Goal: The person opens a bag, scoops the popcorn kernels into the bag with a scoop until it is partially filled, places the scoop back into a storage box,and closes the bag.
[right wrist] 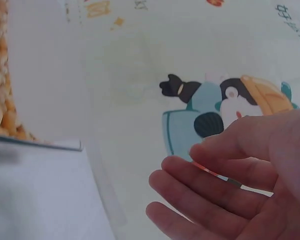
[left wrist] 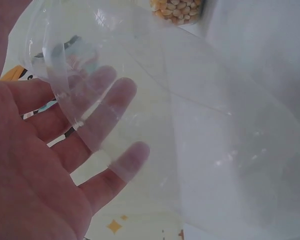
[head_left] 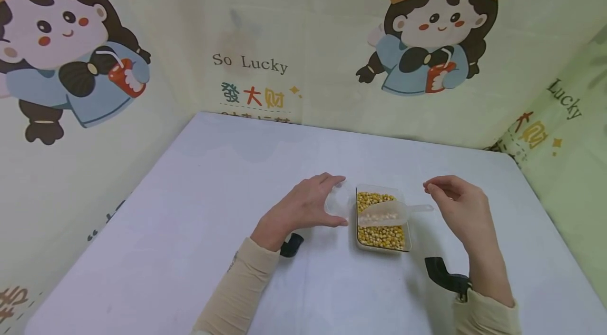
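My left hand point(head_left: 310, 200) holds a see-through, cup-like plastic container point(head_left: 339, 199), thumb on the near side and fingers on the far side. In the left wrist view its thin clear wall point(left wrist: 215, 130) fills much of the picture, and my fingertips show through it. Just right of it, a clear rectangular box point(head_left: 383, 246) holds yellow corn kernels point(head_left: 379, 237). Across the kernels lies a translucent scoop point(head_left: 385, 214), its handle reaching over the box's right rim. My right hand point(head_left: 457, 208) hovers beside the handle, fingers loosely bent and holding nothing.
The box stands on a white tabletop point(head_left: 199, 208). Cartoon-printed cloth point(head_left: 327, 35) hangs behind the table and along both sides. Dark curved pieces point(head_left: 446, 277) of the wrist gear stick out by each wrist.
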The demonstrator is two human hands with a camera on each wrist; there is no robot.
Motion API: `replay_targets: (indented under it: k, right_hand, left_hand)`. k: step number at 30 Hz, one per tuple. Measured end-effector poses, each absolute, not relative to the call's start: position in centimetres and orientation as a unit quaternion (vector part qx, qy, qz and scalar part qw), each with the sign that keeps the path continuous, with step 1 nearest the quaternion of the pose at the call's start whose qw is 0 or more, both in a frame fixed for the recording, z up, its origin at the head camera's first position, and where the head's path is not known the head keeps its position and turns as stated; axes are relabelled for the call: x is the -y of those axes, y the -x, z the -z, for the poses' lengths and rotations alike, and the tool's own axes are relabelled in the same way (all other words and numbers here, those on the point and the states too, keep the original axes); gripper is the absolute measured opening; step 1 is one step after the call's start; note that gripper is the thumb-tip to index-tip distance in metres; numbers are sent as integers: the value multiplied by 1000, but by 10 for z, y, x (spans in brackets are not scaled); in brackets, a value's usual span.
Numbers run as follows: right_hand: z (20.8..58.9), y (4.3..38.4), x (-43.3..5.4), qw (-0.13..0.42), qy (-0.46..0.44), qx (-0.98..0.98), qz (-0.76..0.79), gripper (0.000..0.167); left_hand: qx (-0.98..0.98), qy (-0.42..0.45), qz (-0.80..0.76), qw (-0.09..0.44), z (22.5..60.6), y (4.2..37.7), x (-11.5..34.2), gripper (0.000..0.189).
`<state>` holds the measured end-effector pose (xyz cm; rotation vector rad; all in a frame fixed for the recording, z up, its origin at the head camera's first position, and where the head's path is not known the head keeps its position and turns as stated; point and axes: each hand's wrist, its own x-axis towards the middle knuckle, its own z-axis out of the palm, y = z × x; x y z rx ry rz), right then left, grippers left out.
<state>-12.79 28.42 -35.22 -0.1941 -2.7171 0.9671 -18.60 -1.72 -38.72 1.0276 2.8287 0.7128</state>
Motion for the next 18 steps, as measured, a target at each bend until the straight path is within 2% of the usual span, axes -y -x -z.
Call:
replay_targets:
  k: [5,13,18]
  right_hand:
    - [361,129,-291,76,89,934,-337,36]
    - [371,133,-297,-22,62,942,-330,53]
    - [375,136,-298,-76,48,934,-346,54]
  left_hand:
    - [-910,-337,-239,28,390,187,19,86]
    - [-918,-327,-221,37,389,188,20,86]
    - [-919,-324,-219,45,390,188,21,87]
